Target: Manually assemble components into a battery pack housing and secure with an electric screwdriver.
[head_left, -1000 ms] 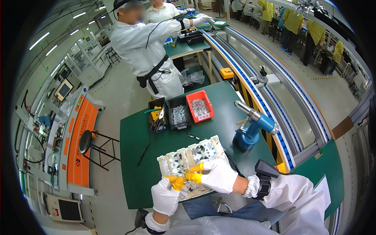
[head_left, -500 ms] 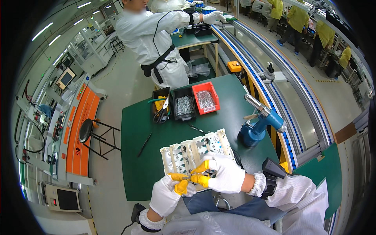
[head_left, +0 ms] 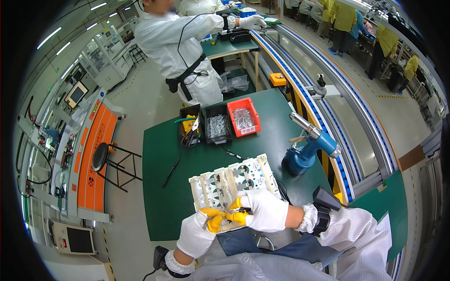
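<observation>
Both of my hands wear white gloves with yellow fingertips and meet over the near edge of a cream panel (head_left: pixel 228 182) with round holes and raised bars. My left hand (head_left: pixel 197 233) is closed, thumb and fingers pinched together at the panel's front. Coming from the right, my right hand (head_left: pixel 265 210) is closed too, its fingertips against those of the left. Whatever lies between the fingertips is too small and too covered to name. The panel rests on a green table (head_left: pixel 161 201), its near part hidden by the gloves.
A blue rivet gun (head_left: pixel 300 159) stands right of the panel. Beyond are a black bin of metal pins (head_left: pixel 218 127), a red bin of pins (head_left: pixel 243 117) and scissors (head_left: pixel 191 133) in another bin. A black pen-like tool (head_left: pixel 171 172) lies left. A conveyor (head_left: pixel 323 112) runs along the right.
The view has shifted slightly, moving the scene a little left. The left hand's lower fingers have curled in; both hands remain together at the panel's near edge.
</observation>
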A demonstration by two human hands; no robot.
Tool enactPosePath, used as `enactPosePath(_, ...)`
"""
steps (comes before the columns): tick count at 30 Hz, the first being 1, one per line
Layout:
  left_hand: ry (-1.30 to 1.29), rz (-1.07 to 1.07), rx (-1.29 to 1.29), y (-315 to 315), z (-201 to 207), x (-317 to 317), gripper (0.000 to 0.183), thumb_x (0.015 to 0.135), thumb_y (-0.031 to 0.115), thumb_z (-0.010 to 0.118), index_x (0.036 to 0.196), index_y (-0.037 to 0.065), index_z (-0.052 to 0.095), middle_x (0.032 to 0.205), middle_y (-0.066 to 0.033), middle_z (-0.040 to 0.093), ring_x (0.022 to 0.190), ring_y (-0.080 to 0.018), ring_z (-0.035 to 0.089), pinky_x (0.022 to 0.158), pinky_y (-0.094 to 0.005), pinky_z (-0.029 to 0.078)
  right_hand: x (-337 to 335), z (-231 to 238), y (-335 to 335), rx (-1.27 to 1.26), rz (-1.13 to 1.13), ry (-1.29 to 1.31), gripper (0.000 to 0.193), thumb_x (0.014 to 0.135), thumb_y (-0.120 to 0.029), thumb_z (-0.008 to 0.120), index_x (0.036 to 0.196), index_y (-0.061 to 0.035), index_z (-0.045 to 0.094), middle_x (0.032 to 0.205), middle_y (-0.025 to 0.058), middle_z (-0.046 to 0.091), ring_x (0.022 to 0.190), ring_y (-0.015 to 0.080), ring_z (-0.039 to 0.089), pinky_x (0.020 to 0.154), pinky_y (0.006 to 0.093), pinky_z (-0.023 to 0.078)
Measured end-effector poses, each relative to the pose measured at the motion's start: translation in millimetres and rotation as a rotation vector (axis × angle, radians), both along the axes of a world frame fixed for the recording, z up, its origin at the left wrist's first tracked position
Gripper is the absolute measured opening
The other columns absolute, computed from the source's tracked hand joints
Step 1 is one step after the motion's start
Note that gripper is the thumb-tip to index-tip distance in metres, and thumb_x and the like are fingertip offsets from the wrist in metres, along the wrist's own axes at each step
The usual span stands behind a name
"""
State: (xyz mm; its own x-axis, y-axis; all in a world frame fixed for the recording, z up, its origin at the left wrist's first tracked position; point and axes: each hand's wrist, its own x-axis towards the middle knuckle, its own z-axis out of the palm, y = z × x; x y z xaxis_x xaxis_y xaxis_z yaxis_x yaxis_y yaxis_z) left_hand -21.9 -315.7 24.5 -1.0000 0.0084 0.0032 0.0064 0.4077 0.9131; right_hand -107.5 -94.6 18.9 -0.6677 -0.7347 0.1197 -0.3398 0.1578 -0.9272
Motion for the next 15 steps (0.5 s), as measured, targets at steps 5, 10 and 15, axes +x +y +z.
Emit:
enactPosePath(5,-0.39,0.072,0.426,4.4,11.6,-6.5,0.016,0.1,0.016,0.068,0.103,0.0,0.066,0.079,-0.0065,0.069,0.066,-0.0097,0.063,0.058,-0.0237,0.05,9.5,11.5,0.5,0.217,-0.036,0.405,0.013,0.086,-0.009,0.07,0.097,-0.0051,0.068,0.089,0.0124,0.062,0.087,0.0316,0.067,0.075,0.0386,0.055)
enactPosePath(10,-0.366,0.076,0.621,3.4,-7.8,-5.8,0.02,0.104,0.024,0.063,0.103,0.004,0.062,0.077,-0.0026,0.065,0.061,-0.0068,0.057,0.054,-0.0207,0.045,7.4,7.7,-2.2,0.23,-0.102,0.319,0.014,0.086,-0.012,0.073,0.099,-0.0059,0.07,0.088,0.0113,0.062,0.085,0.031,0.066,0.074,0.0373,0.055)
enactPosePath(15,-0.258,0.09,0.557,3.9,-8.5,-0.3,0.019,0.104,0.02,0.063,0.104,0.001,0.061,0.078,-0.0046,0.066,0.063,-0.0087,0.059,0.058,-0.0221,0.047,-0.1,9.7,1.1,-0.103,-0.134,-0.309,0.017,0.095,-0.015,0.075,0.106,-0.0033,0.074,0.098,0.0048,0.075,0.086,0.0125,0.068,0.076,0.028,0.055)
